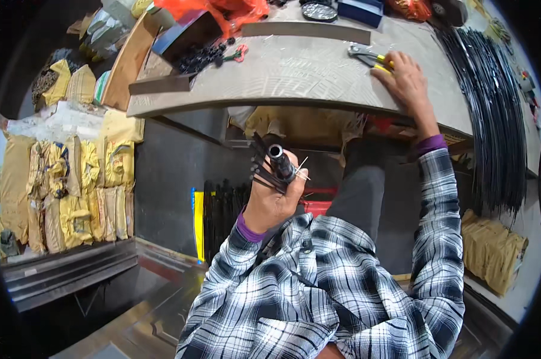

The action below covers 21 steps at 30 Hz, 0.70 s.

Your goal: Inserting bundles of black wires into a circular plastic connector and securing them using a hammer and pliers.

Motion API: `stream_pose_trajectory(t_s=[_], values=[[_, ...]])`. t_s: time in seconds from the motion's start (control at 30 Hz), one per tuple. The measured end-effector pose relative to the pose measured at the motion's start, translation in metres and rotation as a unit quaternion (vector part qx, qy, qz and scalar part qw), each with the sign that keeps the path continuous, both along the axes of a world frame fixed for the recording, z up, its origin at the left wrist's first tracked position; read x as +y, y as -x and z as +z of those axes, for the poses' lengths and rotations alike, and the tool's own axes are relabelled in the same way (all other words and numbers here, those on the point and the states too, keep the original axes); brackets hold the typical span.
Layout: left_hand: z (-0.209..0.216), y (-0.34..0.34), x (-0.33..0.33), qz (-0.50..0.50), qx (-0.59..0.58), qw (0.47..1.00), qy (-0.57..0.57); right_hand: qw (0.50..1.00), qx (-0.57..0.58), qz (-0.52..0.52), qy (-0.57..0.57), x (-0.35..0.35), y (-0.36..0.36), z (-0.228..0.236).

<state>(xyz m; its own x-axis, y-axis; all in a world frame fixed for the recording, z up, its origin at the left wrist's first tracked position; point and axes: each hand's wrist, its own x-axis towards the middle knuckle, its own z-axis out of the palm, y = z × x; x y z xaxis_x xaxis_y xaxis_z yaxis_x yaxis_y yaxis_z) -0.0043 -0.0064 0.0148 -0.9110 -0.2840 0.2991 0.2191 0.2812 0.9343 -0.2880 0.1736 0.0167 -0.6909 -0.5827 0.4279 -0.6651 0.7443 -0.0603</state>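
My left hand [273, 200] is closed round a bundle of black rods with a hollow tube [276, 153], held in front of the table's near edge. The tube's open round end points up, and a few thin pale wires [303, 169] stick out beside my fingers. On the right part of the table, my right hand [407, 78] has its fingers curled over the yellow handles of a pair of pliers [369, 57]. The pliers' metal jaws point left and lie at the tabletop. My palm hides part of the handles.
The grey table [318, 78] carries a flat metal bar [306, 32], small black parts [201, 58] and red-handled scissors [239, 54]. Long black rods [494, 107] hang over its right edge. Yellowish sacks [73, 191] are stacked at left. More black rods [225, 209] stand below my left hand.
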Motion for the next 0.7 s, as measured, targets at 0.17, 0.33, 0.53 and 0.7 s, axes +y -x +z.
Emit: stream_pose_trajectory(t_s=[0.17, 0.33, 0.53, 0.7], values=[[0.003, -0.006, -0.001, -0.045, 0.065, 0.996, -0.030, 0.997, 0.071, 0.010, 0.021, 0.008, -0.001, 0.000], [-0.001, -0.018, -0.005, -0.055, 0.062, 0.996, -0.020, 0.893, -0.308, 0.256, 0.207, -0.001, -0.106, 0.039], [-0.004, -0.020, 0.000, -0.066, 0.137, 0.988, 0.009, 0.936, 0.006, 0.343, -0.078, -0.001, -0.161, 0.072], [-0.011, -0.020, 0.004, -0.100, 0.173, 0.980, 0.012, 0.923, 0.108, 0.349, -0.123, 0.001, -0.164, 0.078]])
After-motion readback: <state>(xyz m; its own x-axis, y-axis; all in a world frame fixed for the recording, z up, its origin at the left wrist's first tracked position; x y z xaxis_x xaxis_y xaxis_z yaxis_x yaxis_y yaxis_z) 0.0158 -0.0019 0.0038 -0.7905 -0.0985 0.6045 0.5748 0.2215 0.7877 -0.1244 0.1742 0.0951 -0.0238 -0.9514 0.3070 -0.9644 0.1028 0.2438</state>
